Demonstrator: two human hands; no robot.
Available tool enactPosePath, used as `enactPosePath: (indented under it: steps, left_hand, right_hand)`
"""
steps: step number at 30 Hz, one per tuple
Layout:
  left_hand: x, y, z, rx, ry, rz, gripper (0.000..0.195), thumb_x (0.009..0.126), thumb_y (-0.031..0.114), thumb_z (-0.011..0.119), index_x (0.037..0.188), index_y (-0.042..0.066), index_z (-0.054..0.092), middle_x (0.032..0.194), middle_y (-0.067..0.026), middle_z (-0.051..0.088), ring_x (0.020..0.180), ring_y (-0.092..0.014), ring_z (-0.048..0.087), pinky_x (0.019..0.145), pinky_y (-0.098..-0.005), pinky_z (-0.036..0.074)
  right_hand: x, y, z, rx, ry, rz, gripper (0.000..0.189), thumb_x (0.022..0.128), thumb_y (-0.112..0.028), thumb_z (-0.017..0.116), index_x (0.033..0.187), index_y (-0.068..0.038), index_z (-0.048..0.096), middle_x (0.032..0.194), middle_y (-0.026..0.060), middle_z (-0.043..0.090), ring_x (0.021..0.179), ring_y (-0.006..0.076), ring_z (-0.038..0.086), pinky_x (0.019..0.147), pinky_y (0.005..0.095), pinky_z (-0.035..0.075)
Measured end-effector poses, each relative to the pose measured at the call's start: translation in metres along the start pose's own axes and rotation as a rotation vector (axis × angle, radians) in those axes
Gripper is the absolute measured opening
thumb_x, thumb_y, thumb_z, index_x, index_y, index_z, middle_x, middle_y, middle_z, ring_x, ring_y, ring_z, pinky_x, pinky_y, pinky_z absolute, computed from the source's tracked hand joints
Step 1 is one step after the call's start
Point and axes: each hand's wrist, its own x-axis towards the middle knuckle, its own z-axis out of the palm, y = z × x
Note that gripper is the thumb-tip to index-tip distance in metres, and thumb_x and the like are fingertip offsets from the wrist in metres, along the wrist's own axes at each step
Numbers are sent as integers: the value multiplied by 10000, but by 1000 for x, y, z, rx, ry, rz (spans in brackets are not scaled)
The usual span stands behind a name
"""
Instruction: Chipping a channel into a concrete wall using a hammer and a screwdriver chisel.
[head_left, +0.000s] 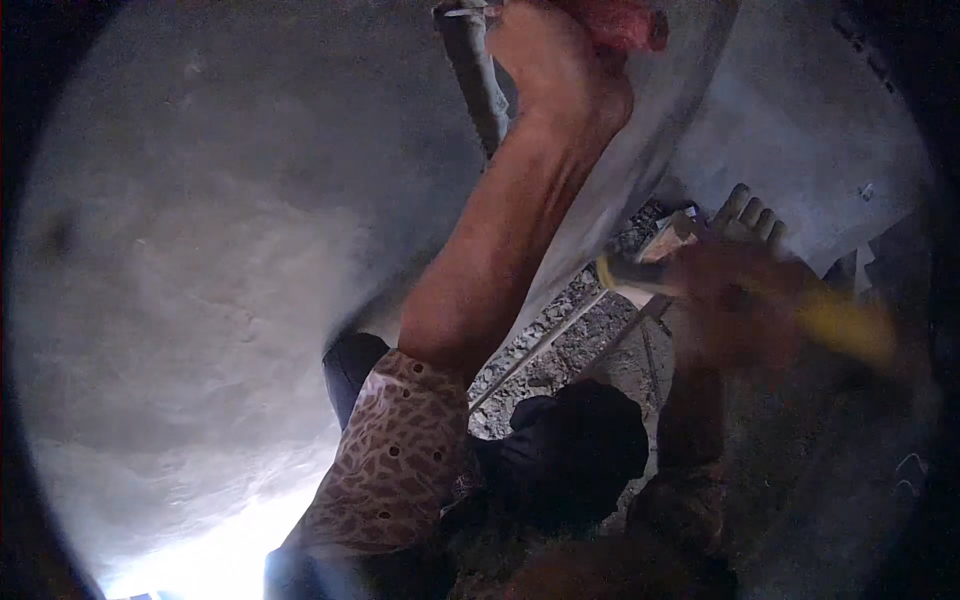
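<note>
At the top of the head view, my left hand (551, 56) grips a red tool (626, 26); a thin pale tip shows on its other side, over a long recess (472, 71) in the grey wall. The fingers are partly cut off by the picture's edge. On the right, my right hand (739, 307) is blurred and closed around a tool with a yellow handle (847, 326). Its dark and yellow other end (630, 275) points left; its kind cannot be told. My left forearm, in a patterned sleeve, crosses the middle.
A rough grey wall (187, 225) fills the left side. Below lie rubble (536, 379), a thin pale strip (551, 337) and a brownish piece (667, 236). A bare foot (750, 214) shows beyond my right hand. Dark-clothed knees are beneath my arms. Bright light comes from the lower left.
</note>
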Motion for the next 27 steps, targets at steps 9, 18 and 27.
enactPosePath:
  steps: [9, 18, 27]
  left_hand:
    - [-3, 4, 2, -6, 18, 103, 133, 910, 145, 344, 893, 24, 396, 748, -83, 424, 629, -201, 449, 608, -370, 422]
    - [35, 28, -1, 312, -41, 186, 215, 916, 176, 397, 904, -23, 476, 789, -97, 485, 682, -202, 463, 637, -334, 426]
    - [24, 6, -40, 22, -198, 111, 268, 847, 259, 501, 846, -9, 499, 610, -108, 511, 477, -214, 500, 419, -363, 415]
  right_hand:
    - [9, -29, -1, 423, 95, -161, 344, 880, -357, 518, 1046, -57, 538, 781, 89, 555, 560, 235, 496, 528, 398, 417]
    - [-28, 6, 8, 440, 395, 398, 335, 879, -346, 518, 1043, -54, 495, 666, 124, 500, 499, 234, 476, 466, 318, 420]
    - [21, -38, -14, 231, 186, -13, 442, 917, -487, 349, 951, -69, 487, 616, 105, 476, 436, 188, 388, 406, 330, 353]
